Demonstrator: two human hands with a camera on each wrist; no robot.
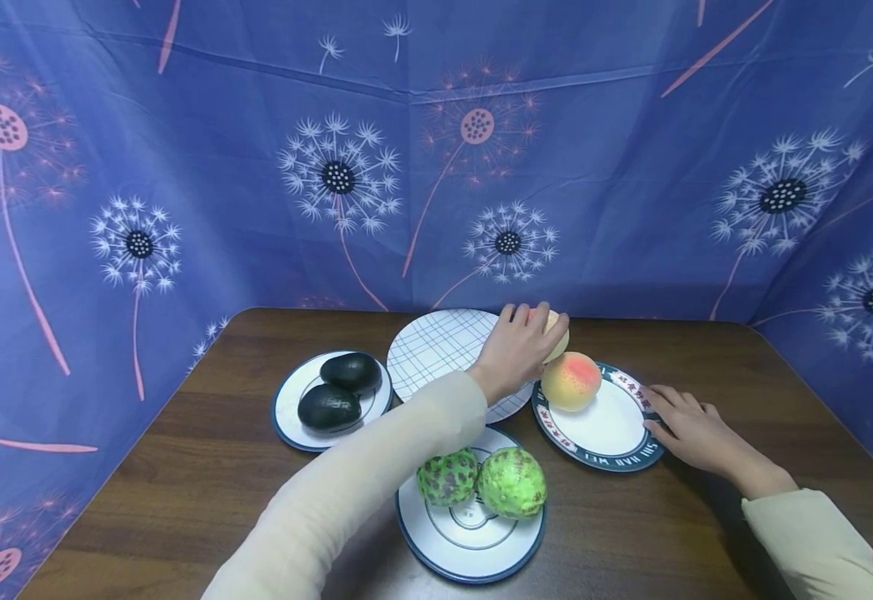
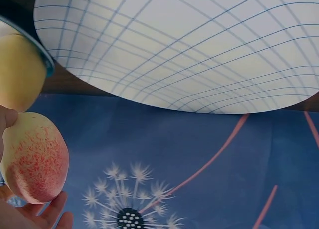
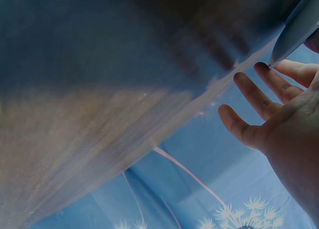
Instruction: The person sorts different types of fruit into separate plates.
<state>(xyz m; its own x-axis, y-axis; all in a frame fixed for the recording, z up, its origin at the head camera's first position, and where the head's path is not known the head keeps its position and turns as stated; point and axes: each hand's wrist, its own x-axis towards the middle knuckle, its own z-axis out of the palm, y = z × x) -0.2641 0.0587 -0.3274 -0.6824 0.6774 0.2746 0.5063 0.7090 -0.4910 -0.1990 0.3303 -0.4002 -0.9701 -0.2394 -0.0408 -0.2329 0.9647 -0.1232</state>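
A red-and-yellow peach point(image 2: 40, 159) is gripped in my left hand point(image 1: 515, 350), fingers wrapped over it, above the far side of the checked plate point(image 1: 444, 337). In the head view this held peach point(image 1: 556, 337) is partly hidden by the fingers. Just below it, a second peach point(image 1: 571, 382) rests on a green-rimmed plate point(image 1: 624, 462) with lettering. My right hand point(image 1: 695, 429) lies at that plate's right rim, its fingers spread and fairly straight. In the right wrist view, fingertips of the right hand point(image 3: 279, 104) touch the plate edge point(image 3: 294, 37).
Two dark avocado-like fruits point(image 1: 329, 407) lie on a blue-rimmed plate point(image 1: 286, 425) at left. Nearer, two bumpy green fruits point(image 1: 511, 482) sit on another plate point(image 1: 466, 562), under the left forearm's edge. A patterned blue cloth point(image 1: 594, 167) hangs behind the wooden table point(image 1: 182, 483).
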